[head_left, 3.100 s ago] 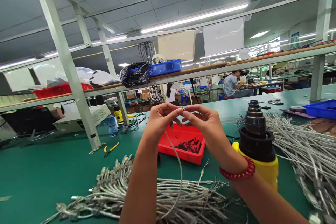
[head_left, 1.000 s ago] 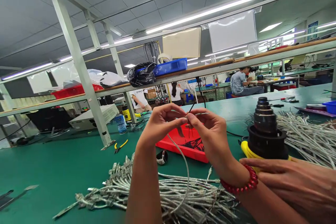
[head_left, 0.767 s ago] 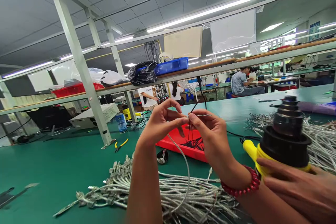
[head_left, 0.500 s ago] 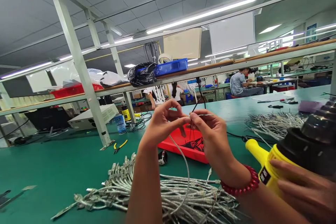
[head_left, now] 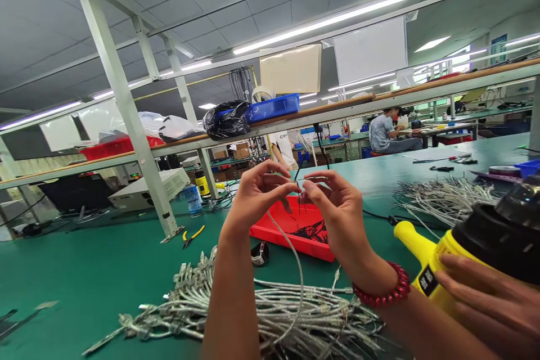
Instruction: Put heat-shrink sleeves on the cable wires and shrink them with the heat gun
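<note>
My left hand is closed in a pinch on the end of a grey cable, which loops down to the bench. Thin black tubes stand upright at its fingertips. My right hand, a red coiled band at its wrist, is closed with thumb and forefinger beside them. Whatever lies in that pinch is too small to make out. Beneath both hands is a red tray with short black tubes in it. A heap of grey cables with connectors lies in front.
At the right another person's hand rests on a yellow-and-black heat gun. More wires lie behind it. Yellow-handled pliers, a wristwatch and a blue can are on the green bench. A shelf crosses above.
My hands have shifted slightly left and a small gap shows between their fingertips. The black tubes have moved left too, close to my left fingertips. The purple object behind the heat gun has moved.
</note>
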Action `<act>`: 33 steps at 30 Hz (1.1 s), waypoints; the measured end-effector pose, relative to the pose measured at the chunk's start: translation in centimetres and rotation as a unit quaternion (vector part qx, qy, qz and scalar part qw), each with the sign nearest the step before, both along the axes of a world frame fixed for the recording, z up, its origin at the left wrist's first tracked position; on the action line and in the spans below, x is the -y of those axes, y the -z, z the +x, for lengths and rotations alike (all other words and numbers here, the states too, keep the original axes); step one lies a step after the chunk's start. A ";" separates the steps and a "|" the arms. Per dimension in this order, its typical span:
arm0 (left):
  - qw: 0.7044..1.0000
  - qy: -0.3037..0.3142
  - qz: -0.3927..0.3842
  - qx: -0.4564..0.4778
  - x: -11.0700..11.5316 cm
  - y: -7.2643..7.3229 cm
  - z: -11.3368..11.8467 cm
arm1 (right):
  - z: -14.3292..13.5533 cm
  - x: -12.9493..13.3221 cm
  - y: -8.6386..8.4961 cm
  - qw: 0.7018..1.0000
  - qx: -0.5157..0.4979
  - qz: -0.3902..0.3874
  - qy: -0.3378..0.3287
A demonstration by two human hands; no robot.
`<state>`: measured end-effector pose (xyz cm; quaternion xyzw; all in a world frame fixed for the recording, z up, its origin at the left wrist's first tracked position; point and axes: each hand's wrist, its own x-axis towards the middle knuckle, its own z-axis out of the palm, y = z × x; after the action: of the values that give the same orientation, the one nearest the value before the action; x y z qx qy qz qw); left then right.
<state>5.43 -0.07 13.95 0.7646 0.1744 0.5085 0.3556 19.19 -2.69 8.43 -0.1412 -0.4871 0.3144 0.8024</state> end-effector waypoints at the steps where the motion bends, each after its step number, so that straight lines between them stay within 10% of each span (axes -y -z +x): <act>1: 1.000 -0.006 0.003 -0.005 0.0 0.0 -0.1 | 0.1 -0.1 -0.2 1.000 0.004 -0.001 0.008; 12: 0.982 -0.145 0.122 0.021 0.6 -0.3 0.7 | 0.9 -0.6 -1.3 0.999 0.007 -0.008 0.044; 19: 0.948 -0.251 0.187 -0.056 1.1 -0.4 -1.1 | 0.9 0.2 -1.0 0.976 0.175 -0.026 0.125; 26: 0.938 -0.249 0.216 -0.104 -0.6 0.1 -1.1 | 1.8 0.7 -1.1 0.813 0.423 -0.006 0.399; 33: 0.957 -0.213 0.185 -0.065 -1.9 0.4 1.8 | 2.5 -0.6 -0.9 0.694 0.514 -0.035 0.503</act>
<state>7.24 1.79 13.53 0.7933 0.2588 0.5454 0.0793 21.69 -2.06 9.37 -0.5330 -0.6685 -0.2410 0.4592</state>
